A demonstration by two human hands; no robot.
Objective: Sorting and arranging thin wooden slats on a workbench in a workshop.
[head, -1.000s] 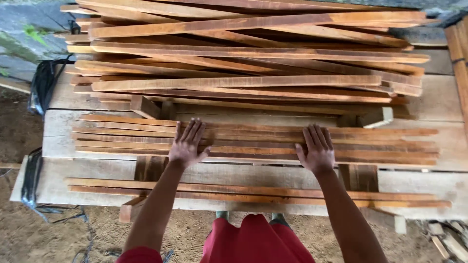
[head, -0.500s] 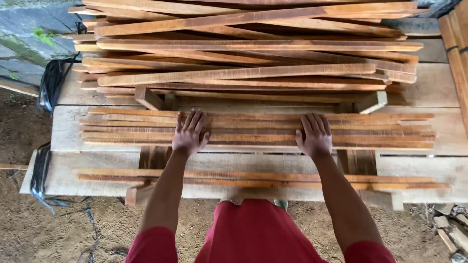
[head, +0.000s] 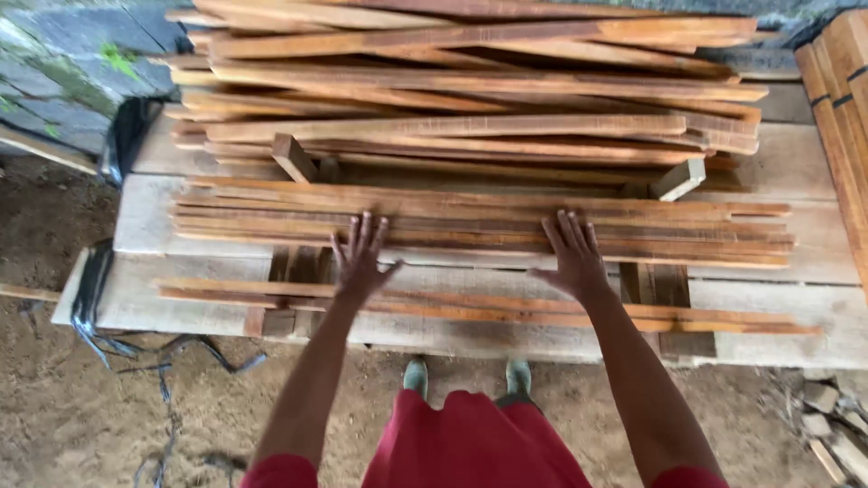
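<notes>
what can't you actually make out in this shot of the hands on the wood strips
- Head view: whether the left hand and right hand press on the flat row of thin reddish-brown wooden strips or hover above it; the palms face down, hiding any contact.
- The tall heap of long reddish wooden slats is cut off by the top edge.
- The stack of pale wooden boards runs off the right edge.
- The dark green shoes are half hidden by red clothing.

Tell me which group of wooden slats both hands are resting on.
The middle layer of slats, lying flat under the left hand and right hand. The tall stack sits behind; the thin row lies nearer the person.
</notes>
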